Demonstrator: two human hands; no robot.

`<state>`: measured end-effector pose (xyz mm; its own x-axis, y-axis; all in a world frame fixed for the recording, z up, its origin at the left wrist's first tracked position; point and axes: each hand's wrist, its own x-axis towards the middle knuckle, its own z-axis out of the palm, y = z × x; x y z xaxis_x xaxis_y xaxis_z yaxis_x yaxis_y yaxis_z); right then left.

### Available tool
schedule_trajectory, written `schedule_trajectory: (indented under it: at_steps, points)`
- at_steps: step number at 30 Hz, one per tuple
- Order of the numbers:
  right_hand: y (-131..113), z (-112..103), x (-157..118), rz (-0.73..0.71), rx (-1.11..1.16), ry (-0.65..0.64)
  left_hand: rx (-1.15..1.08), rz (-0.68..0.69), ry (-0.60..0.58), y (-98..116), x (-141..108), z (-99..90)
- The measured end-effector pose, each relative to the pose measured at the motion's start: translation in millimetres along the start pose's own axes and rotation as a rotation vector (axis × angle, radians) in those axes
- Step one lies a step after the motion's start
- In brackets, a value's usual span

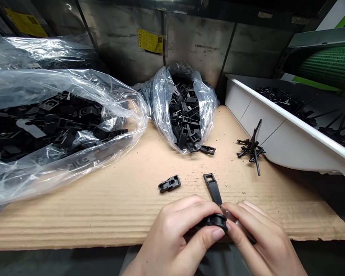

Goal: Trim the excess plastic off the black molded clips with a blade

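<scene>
My left hand [186,234] pinches a black plastic part [217,221] with a rounded end between thumb and fingers. Against the right side of that part, my right hand [258,234] is closed on a thin metal tool [243,229], whose tip is partly hidden by the fingers. A long black piece with a square opening [212,188] reaches away from between the hands; its near end is covered. On the cardboard [103,214], up and left of my hands, lies a loose black part [169,184].
A large clear bag [97,153] of black parts lies at left. A smaller bag [161,111] stands at back centre, with a black piece [207,150] at its mouth. At right are a black sprue cluster [251,149] and a white bin [255,126].
</scene>
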<state>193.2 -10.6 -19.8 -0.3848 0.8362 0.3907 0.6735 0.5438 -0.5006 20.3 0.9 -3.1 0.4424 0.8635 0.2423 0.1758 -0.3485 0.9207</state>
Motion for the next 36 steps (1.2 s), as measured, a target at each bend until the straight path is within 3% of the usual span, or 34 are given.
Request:
schedule_trajectory:
  at_steps: [36]
  points:
    - [-0.3, -2.0, -2.7, 0.008, -0.006, 0.002, -0.012, 0.031, 0.024, -0.4, 0.9, -0.8]
